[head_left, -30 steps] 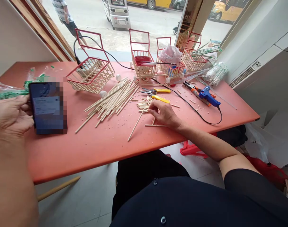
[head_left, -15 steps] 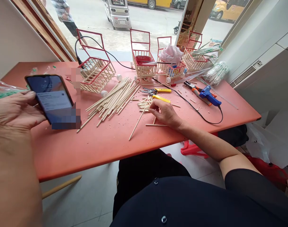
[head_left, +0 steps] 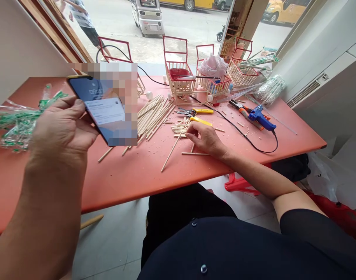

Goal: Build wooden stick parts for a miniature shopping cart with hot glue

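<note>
My left hand [head_left: 68,122] grips a smartphone [head_left: 104,111] above the table's left side, thumb along its near edge. The phone's screen is lit, and part of it is blurred out by blocks. My right hand [head_left: 205,138] rests on the table with its fingers curled and thumb drawn in. Its fingertips lie beside a small pile of short cut sticks [head_left: 180,129]; whether they hold anything is hidden. Yellow-handled pliers [head_left: 202,111] lie just beyond this hand. One thin stick [head_left: 169,156] slants to its left, and another stick [head_left: 195,153] lies under the wrist.
A heap of long wooden sticks [head_left: 154,116] lies mid-table. Small stick-built carts [head_left: 180,79] with red rims line the back. A blue glue gun [head_left: 261,118] and its cable lie at right on the red table [head_left: 131,182]. Clear-and-green plastic packaging [head_left: 23,124] is at left.
My left hand has moved right and slightly up with the smartphone, now covering part of the left cart and the stick heap. My right hand stays in place.
</note>
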`<state>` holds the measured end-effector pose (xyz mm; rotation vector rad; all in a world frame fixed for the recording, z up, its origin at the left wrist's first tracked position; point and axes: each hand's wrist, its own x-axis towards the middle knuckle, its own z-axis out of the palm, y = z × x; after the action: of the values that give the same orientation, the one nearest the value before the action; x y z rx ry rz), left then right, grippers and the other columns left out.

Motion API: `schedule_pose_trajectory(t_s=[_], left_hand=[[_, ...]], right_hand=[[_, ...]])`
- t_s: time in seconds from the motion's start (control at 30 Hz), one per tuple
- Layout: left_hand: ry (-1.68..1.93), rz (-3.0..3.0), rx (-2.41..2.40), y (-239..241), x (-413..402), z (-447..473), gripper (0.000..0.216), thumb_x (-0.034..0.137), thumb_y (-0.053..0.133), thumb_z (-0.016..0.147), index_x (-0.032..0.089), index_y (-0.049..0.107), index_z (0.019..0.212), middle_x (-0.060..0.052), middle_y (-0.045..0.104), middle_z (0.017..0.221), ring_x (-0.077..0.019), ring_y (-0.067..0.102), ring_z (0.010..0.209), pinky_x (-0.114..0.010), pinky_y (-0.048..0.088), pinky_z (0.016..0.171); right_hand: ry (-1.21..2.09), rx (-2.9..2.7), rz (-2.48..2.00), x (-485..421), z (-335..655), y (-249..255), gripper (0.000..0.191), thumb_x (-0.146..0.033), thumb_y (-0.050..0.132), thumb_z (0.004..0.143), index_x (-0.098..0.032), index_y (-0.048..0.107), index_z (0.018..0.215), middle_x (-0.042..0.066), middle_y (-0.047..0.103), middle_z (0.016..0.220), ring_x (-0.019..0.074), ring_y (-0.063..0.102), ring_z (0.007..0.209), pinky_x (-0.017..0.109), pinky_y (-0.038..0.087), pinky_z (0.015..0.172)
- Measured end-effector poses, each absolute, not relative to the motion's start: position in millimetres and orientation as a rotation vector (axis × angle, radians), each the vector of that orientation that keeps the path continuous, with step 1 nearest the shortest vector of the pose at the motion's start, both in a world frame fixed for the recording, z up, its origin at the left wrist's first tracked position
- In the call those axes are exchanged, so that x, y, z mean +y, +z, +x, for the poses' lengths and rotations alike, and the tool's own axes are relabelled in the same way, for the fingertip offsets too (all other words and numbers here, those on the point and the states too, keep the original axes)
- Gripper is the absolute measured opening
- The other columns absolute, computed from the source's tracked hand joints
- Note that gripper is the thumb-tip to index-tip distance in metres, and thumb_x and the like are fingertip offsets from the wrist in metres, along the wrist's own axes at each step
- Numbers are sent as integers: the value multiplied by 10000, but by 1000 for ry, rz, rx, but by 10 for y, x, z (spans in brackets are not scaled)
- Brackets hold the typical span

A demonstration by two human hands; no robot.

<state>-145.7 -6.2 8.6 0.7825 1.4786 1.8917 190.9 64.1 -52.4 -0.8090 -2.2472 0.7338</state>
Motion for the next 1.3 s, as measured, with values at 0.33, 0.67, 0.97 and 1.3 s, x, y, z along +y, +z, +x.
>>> schedule_pose_trajectory(t_s=[0.33,0.67,0.97,1.3], left_hand=[[1950,634,1153,94,119,-978,236,-59,599,965,142,689,879,-12,761,859,-150,741,809,-470,628,1041],[1901,701,1095,-34,218,-1073,216,5,637,977,174,748,899,-17,809,902,-149,776,853,-439,673,1039],[1900,646,1115,-39,232,-1086,215,4,647,976,168,748,880,-9,785,856,-133,740,733,-419,696,961],[1896,656,1094,10,205,-1077,288,-21,575,1004,151,772,883,-21,802,876,-130,755,772,-392,676,1010]], right_hand=[[747,-2243,-847,627,1900,-493,130,-184,645,950,-227,580,846,8,626,817,179,535,758,323,438,770],[760,-2237,-832,636,1901,-516,125,-193,655,960,-219,588,857,14,652,838,173,542,759,314,435,760],[742,-2248,-839,646,1912,-527,124,-199,667,958,-222,594,860,13,645,833,176,546,754,316,432,755],[745,-2249,-817,642,1901,-523,124,-184,648,954,-224,589,852,8,634,820,172,536,747,312,432,748]])
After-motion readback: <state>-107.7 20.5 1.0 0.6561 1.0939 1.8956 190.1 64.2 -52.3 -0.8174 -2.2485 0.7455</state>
